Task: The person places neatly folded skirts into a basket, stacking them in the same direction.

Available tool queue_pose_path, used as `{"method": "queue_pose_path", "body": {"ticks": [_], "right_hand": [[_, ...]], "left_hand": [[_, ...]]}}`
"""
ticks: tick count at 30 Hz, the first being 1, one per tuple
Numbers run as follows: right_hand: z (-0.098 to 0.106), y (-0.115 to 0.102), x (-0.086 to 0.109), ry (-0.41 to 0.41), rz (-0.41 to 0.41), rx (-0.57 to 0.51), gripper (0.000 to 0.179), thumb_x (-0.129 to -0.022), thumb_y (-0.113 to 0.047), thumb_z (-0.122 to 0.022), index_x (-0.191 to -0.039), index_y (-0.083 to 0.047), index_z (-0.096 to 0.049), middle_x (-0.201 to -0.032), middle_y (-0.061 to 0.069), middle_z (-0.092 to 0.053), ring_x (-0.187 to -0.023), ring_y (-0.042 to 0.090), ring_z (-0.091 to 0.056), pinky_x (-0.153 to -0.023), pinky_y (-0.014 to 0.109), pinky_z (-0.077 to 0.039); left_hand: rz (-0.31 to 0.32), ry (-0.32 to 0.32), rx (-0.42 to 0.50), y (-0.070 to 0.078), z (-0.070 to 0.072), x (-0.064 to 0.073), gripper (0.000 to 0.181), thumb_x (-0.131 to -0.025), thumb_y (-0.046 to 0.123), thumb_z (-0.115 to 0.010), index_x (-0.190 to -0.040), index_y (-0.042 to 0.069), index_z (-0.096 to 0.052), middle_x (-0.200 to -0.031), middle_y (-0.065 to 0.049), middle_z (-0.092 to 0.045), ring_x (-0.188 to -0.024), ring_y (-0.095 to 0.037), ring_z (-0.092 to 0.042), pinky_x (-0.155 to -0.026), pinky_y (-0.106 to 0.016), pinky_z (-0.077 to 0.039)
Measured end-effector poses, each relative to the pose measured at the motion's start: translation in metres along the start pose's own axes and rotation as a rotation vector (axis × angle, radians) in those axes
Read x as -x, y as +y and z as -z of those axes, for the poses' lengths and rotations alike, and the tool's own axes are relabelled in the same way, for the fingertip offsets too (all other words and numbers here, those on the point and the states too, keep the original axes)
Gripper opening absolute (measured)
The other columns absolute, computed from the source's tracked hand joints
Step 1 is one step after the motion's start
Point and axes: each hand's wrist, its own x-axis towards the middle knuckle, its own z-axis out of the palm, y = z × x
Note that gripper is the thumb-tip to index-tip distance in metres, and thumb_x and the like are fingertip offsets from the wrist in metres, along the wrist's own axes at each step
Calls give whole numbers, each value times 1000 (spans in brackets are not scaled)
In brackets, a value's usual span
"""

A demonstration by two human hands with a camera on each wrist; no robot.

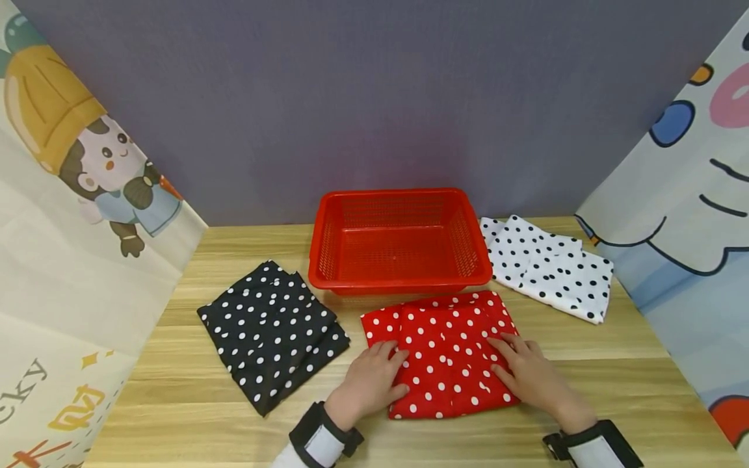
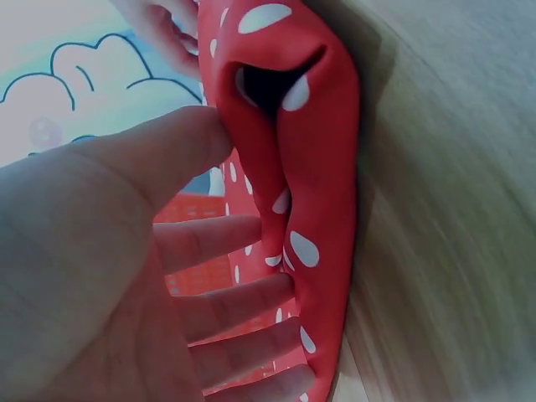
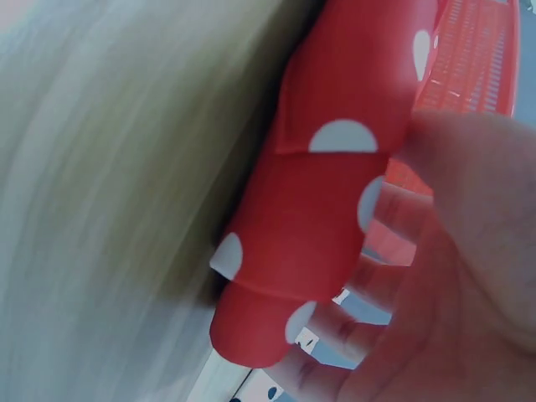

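A red cloth with white dots lies folded on the wooden table. My left hand rests on its left side with fingers spread. On the right side, my right hand touches the cloth with fingers extended. In the left wrist view, the thumb and fingertips meet the folded edge of the red cloth, where a fold gapes slightly. The right wrist view has stacked, rounded layers of the red cloth beside the right hand. Neither hand grips the fabric.
Behind the red cloth stands a red plastic basket with nothing inside. A folded black cloth with white dots lies to the left. To the right of the basket is a folded white cloth with black dots. A grey panel borders the table's back.
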Motion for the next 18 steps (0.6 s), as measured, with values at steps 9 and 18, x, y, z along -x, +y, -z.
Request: {"method": "queue_pose_path", "body": {"ticks": [9,18], "right_hand": [[-3,-16,-1,25,26,-28,55,-78,-27,-70,-127,-8,-53,-123,20,-49,-104,39,-47,-76,50,-50],[-9,-29,-6,22,26,-25,57,-79,-27,-70,-129,-9,-50,-124,19,-48,-106,37,-46,-79,49,-50]], "left_hand": [[107,-11,60,-6,5,9,61,-75,35,-73,-128,13,-53,-132,-13,-50,-122,-30,-45,-99,-46,-38],[167,39,54,-19,2,15,61,-71,35,-76,-125,16,-57,-128,-11,-51,-113,-27,-45,-87,-45,-42]]}}
